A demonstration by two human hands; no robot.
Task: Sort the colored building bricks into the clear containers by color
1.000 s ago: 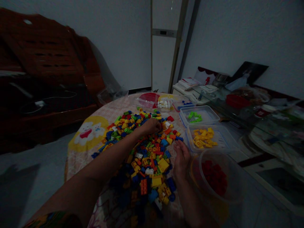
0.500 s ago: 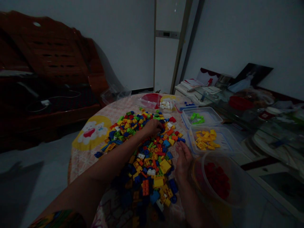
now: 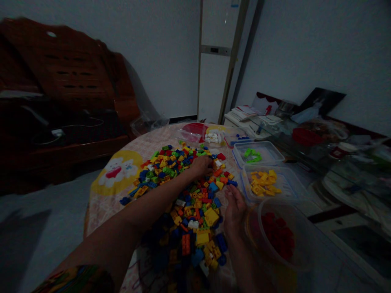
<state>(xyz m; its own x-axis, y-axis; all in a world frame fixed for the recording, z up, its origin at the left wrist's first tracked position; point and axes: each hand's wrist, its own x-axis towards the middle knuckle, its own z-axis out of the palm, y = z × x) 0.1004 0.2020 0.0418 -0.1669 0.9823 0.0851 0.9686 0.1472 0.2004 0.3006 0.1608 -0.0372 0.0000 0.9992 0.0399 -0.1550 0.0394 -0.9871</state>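
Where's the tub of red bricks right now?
Head view, lower right: the round clear tub of red bricks stands just right of the right hand, nearer the camera than the tray of yellow bricks.

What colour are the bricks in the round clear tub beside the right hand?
Red; the bricks show best in the head view.

— What's your table [image 3: 100, 205] carrying?
— A printed cloth [image 3: 117, 169] covers it. On that, your loose heap of mixed bricks [image 3: 189, 195]; along your right edge, a green-brick tub [image 3: 270, 151], a yellow-brick tub [image 3: 291, 186], a round red-brick tub [image 3: 304, 232].
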